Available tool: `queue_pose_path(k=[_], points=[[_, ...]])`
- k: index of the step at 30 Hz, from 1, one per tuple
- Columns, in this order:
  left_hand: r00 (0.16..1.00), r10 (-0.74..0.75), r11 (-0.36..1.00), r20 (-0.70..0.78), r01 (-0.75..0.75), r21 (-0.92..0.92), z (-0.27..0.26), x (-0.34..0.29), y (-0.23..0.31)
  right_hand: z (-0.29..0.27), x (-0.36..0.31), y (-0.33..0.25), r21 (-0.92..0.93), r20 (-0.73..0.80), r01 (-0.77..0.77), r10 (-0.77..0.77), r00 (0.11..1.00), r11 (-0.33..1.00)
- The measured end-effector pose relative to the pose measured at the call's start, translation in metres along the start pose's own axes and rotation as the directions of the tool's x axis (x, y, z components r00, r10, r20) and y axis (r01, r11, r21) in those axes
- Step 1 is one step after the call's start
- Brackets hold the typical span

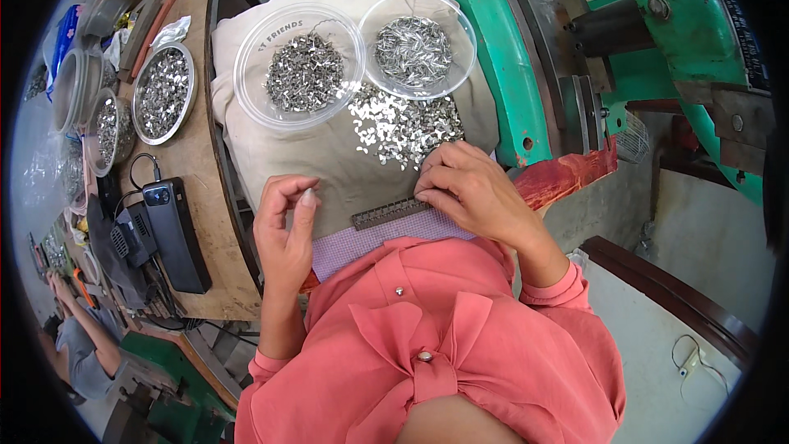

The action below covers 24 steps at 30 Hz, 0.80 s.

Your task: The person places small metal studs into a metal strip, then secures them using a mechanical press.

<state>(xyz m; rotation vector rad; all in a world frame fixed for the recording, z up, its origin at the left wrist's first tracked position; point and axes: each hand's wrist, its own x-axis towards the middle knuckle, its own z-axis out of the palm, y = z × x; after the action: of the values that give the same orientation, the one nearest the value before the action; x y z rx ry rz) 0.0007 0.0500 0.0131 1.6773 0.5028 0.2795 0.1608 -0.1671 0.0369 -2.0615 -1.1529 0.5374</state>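
Note:
A dark, narrow metal strip [382,214] with a row of small slots or marks lies on the cloth in front of me. The curled fingers of my right hand [475,191] come together at its right end; what is between the fingertips is hidden. Left of the strip, apart from it, my left hand [283,226] is raised with bent fingers and the thumb close to the index fingertip. Anything pinched there is too small to make out. Beyond the strip spreads a loose pile of small shiny metal pieces [394,125], close to my right hand.
Two clear round tubs [246,86] [467,53] of small metal parts stand behind the pile. Green machinery [501,74] borders the right. A wooden table [215,279] at left carries metal bowls [191,90] and a black power bank [177,234]. Another person [90,345] sits at far left.

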Motion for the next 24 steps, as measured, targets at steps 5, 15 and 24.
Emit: queue_pose_path(k=[5, 15, 24], points=[[1.000, -0.019, 0.999, -0.011, 0.020, 0.045, -0.012, -0.010, -0.010, 0.009, 0.002, 0.001, -0.064, 0.001, 0.028, -0.028, 1.000, 0.998], [0.995, -0.018, 0.995, -0.094, 0.026, 0.092, -0.004, -0.014, -0.010, -0.020, 0.025, -0.007, -0.160, -0.238, 0.062, -0.100, 0.966, 0.985], [0.993, 0.110, 0.972, -0.040, -0.099, 0.211, 0.003, -0.010, 0.009, -0.039, 0.107, 0.017, -0.416, -0.224, 0.009, -0.112, 0.968, 0.909]])
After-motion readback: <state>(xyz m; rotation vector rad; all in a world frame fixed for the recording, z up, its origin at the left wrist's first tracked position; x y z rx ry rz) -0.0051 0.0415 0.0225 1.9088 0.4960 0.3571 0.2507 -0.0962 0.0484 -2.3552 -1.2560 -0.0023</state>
